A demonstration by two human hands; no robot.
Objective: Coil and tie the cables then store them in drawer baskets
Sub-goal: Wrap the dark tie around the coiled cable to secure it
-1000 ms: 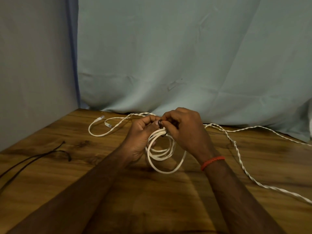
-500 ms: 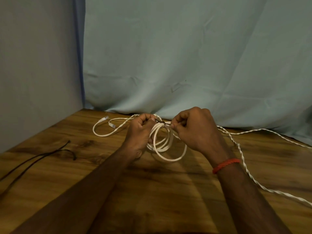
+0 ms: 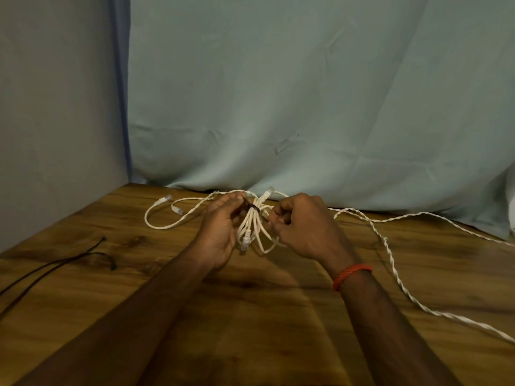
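You are holding the coil [image 3: 255, 232] between both hands, just above the table [image 3: 250, 316]. Your left hand [image 3: 220, 232] is pinching one end of the dark tie [image 3: 249, 208] around its top, and your right hand [image 3: 303, 227] is pinching the other. A twisted cable [image 3: 390, 252] is trailing toward 4 o'clock, and a black cable [image 3: 55, 267] is lying at 8 o'clock.

A white cable [image 3: 252, 228] is bunched in loops with a dark tie [image 3: 249, 210] around its middle, near the table's [image 3: 250, 316] far edge. A black cable [image 3: 92, 253] lies by the left edge.
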